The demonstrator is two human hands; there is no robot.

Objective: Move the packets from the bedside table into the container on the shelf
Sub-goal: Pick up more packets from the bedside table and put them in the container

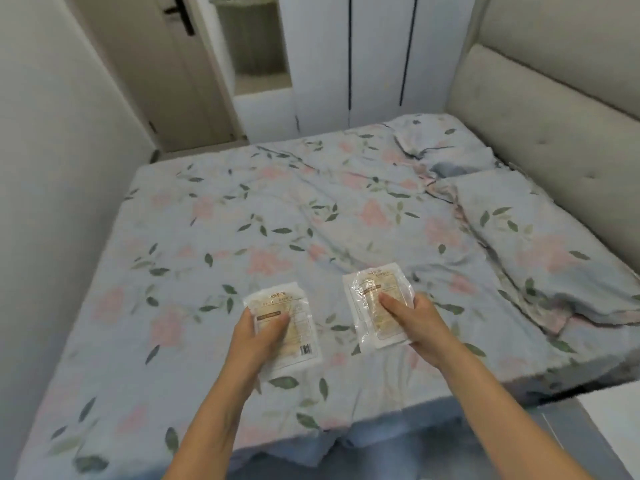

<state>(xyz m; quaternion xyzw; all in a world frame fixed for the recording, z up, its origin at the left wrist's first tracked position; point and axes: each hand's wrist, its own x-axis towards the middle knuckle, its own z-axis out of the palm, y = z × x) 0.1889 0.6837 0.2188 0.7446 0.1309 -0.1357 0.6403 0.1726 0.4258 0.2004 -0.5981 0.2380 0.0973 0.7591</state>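
Observation:
I hold two flat white and tan packets above the flowered bed. My left hand (pixel 261 336) grips one packet (pixel 298 336) by its left side, thumb on its face; a barcode shows at its lower right corner. My right hand (pixel 412 320) grips a second packet (pixel 372 292), wrapped in shiny clear film, by its right side with the thumb pressed on its front. Both packets face up and tilt slightly. Neither the shelf nor its container is in view.
The bed (pixel 242 237) with a blue flowered sheet fills the middle. Two pillows (pixel 540 244) lie at the right by a padded headboard (pixel 561 133). A white surface corner (pixel 616 420) shows at the lower right. A white wardrobe (pixel 374 57) and a doorway (pixel 252 43) stand beyond.

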